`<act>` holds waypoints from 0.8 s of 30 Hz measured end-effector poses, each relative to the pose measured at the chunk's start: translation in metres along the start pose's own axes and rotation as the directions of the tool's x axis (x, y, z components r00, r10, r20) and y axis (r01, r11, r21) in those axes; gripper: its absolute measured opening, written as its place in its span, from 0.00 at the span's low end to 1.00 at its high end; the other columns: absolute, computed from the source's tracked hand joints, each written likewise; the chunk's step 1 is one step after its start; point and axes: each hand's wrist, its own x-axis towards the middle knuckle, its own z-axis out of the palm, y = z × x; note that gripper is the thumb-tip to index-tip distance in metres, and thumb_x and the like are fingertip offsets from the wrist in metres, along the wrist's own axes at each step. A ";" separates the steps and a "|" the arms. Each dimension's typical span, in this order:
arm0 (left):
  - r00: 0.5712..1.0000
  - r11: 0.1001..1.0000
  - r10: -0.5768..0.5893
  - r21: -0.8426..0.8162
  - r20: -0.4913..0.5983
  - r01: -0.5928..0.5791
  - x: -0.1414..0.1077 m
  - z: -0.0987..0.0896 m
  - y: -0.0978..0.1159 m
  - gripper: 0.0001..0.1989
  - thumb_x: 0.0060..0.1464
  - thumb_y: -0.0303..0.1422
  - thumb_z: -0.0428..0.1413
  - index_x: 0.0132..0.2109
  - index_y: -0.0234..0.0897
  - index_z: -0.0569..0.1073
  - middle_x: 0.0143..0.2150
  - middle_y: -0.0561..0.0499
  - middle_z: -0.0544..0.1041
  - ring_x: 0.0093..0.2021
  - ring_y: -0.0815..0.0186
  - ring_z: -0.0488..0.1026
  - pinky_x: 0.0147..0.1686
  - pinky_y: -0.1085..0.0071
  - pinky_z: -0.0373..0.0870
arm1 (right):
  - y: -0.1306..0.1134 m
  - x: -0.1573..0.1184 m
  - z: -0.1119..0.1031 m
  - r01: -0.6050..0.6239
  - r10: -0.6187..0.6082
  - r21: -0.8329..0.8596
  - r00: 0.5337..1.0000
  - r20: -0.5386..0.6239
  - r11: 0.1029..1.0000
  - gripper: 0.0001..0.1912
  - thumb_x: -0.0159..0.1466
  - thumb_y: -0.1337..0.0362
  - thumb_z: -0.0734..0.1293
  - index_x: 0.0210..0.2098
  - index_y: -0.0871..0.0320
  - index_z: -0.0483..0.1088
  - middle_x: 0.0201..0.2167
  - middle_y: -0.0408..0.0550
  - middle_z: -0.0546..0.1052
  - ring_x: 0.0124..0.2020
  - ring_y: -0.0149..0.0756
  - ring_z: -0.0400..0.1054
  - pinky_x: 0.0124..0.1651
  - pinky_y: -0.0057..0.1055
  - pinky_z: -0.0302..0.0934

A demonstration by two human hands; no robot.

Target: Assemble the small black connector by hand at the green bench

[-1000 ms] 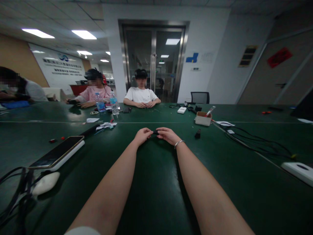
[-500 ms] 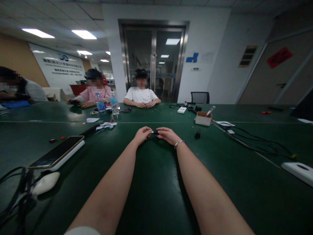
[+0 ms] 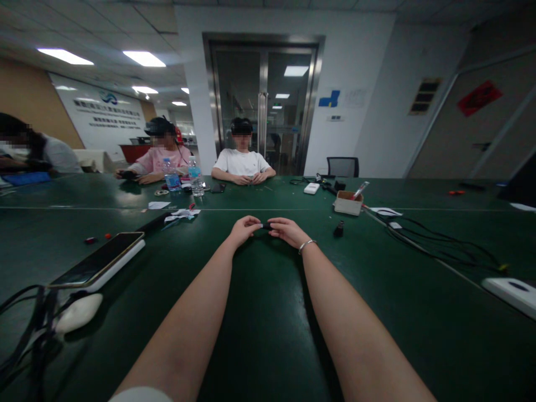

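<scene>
Both my arms reach forward over the green table. Between my fingertips is a small dark stick-like object with a light, metallic-looking part at its left end; it is too small to name surely. My left hand pinches that light end. Closed on the dark right end is my right hand, with a silver bracelet at the wrist. A short black connector-like piece stands on the table to the right of my right hand.
At left lie a phone on a white block, a white rounded object and dark cables. Paper scraps and water bottles are farther off. A small box and black cables sit right. People sit across the table.
My hands stay in nearly the same place, both still on the small object. Less of its light end seems to show between my fingers.
</scene>
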 end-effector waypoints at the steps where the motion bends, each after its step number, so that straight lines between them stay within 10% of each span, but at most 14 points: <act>1: 1.000 1.000 -0.022 -0.014 -0.007 0.022 0.001 0.000 -0.001 0.14 0.43 0.38 0.60 0.37 0.35 0.72 0.34 0.49 0.75 0.33 0.68 0.71 0.25 0.77 0.64 | 0.000 0.000 0.000 0.001 -0.001 0.000 1.000 0.002 1.000 0.09 0.58 0.78 0.66 0.37 0.65 0.73 0.30 0.49 0.77 0.23 0.26 0.72 0.29 0.19 0.70; 24: 0.994 0.994 -0.107 0.022 0.027 0.107 0.003 0.003 -0.001 0.19 0.50 0.46 0.54 0.38 0.33 0.72 0.32 0.47 0.76 0.29 0.70 0.71 0.25 0.76 0.64 | -0.002 -0.002 0.001 0.006 -0.005 -0.006 1.000 0.006 1.000 0.09 0.58 0.79 0.66 0.37 0.65 0.73 0.30 0.50 0.77 0.24 0.26 0.72 0.29 0.19 0.70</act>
